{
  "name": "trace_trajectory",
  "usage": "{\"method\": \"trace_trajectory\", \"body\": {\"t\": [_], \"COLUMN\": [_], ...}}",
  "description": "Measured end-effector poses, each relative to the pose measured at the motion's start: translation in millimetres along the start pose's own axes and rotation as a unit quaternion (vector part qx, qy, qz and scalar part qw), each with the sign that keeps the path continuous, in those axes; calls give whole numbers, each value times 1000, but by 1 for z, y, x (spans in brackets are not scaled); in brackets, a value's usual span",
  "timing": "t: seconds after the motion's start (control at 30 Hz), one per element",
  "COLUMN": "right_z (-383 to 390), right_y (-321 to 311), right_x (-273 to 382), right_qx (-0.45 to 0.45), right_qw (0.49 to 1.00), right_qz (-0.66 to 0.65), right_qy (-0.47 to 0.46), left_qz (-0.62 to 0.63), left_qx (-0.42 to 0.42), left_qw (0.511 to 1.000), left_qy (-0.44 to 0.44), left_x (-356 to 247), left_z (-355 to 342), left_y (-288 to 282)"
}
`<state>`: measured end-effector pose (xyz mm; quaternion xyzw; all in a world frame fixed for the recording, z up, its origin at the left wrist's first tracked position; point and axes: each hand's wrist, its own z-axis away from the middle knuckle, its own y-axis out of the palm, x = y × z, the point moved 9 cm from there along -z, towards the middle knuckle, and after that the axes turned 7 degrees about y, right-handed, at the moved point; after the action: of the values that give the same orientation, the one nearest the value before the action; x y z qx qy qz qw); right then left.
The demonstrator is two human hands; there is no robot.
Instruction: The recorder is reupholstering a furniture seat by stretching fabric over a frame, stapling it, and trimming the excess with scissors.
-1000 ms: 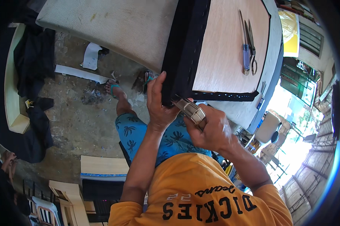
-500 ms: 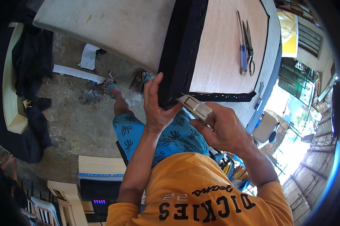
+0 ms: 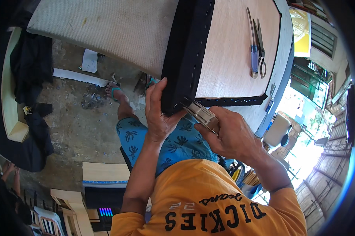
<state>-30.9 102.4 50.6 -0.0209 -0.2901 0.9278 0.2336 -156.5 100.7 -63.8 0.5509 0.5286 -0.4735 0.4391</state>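
A wooden panel [image 3: 228,55] with black fabric [image 3: 185,55] wrapped over its edges lies on the padded table. Small staples run in a line along the fabric. At the panel's near left corner, my left hand [image 3: 160,118] grips the fabric-covered edge, fingers up its outer side and thumb underneath. My right hand [image 3: 236,135] is closed around a silver staple gun [image 3: 202,114], whose nose touches or nearly touches the fabric at that corner. On the bare wood lie a screwdriver [image 3: 254,61] with a clear blue handle and a pair of scissors [image 3: 261,47].
The table's pale padded top [image 3: 103,31] stretches left of the panel. White strips [image 3: 81,76] lie on the stained floor. Black fabric [image 3: 30,67] hangs over a curved wooden frame at far left, above another person's hands [image 3: 10,171]. Wooden furniture parts [image 3: 69,200] stand lower left.
The staple gun's nose has swung slightly down and left against the corner, its body now steeper. My left hand and the panel have shifted slightly left in view.
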Motion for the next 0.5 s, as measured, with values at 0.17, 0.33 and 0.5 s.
{"method": "trace_trajectory", "body": {"t": [0.17, 0.33, 0.5], "right_z": [-3, -7, 5], "right_y": [3, 10, -3], "right_x": [1, -8, -21], "right_qx": [-29, -71, -15], "right_qw": [1000, 994, 998], "right_qz": [4, -32, -47], "right_qy": [-12, -74, -31], "left_qz": [-2, -3, 5], "left_qx": [3, 6, 4], "left_qw": [1000, 1000, 1000], "left_qy": [-4, -8, -10], "left_x": [1, 1, 0], "left_z": [-2, -1, 1], "left_y": [-1, -2, -2]}}
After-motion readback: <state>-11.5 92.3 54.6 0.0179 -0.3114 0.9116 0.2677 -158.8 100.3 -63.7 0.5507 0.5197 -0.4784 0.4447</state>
